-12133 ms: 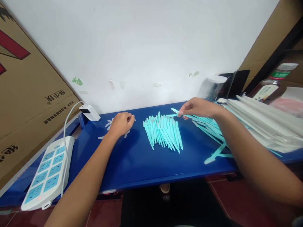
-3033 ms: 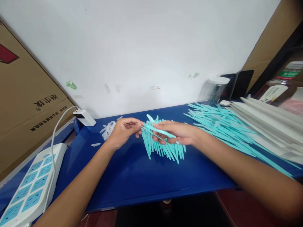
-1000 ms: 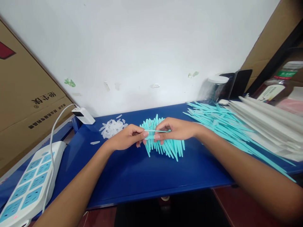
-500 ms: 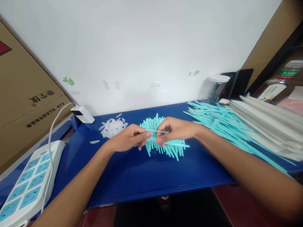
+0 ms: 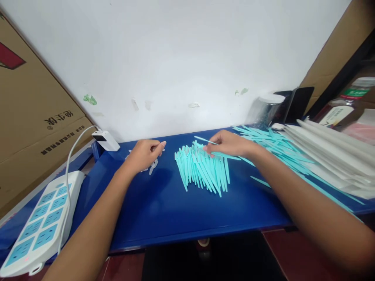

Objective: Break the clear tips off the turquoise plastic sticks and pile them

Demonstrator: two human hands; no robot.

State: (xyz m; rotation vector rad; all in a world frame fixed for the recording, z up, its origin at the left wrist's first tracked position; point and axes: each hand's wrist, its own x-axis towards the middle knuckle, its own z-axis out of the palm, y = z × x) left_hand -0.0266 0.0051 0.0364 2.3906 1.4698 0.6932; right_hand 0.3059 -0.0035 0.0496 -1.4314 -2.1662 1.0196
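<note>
My left hand point(image 5: 148, 154) is over a heap of small translucent white caps point(image 5: 152, 167), its fingers curled and thumb pressed in. Whatever is in its pinch is hidden. My right hand point(image 5: 228, 144) holds slim turquoise sticks that look like eyebrow razors; one razor point(image 5: 202, 139) points left from the fingers and another lies under them. Below that hand a row of similar razors point(image 5: 202, 171) is spread side by side on the blue table point(image 5: 164, 218), with pale covers at their upper ends.
A loose pile of turquoise sticks point(image 5: 272, 146) lies at right beside stacked white sleeves point(image 5: 331, 156). Behind stand a clear jar point(image 5: 266, 111) and a bottle point(image 5: 336, 111). At left are a power strip point(image 5: 43, 222), a white charger point(image 5: 106, 140) with cable, and a cardboard box point(image 5: 35, 105).
My hands were together over the razor row with a stick between them. My left hand has moved left to the caps; my right hand has shifted right and slightly back, still holding turquoise sticks.
</note>
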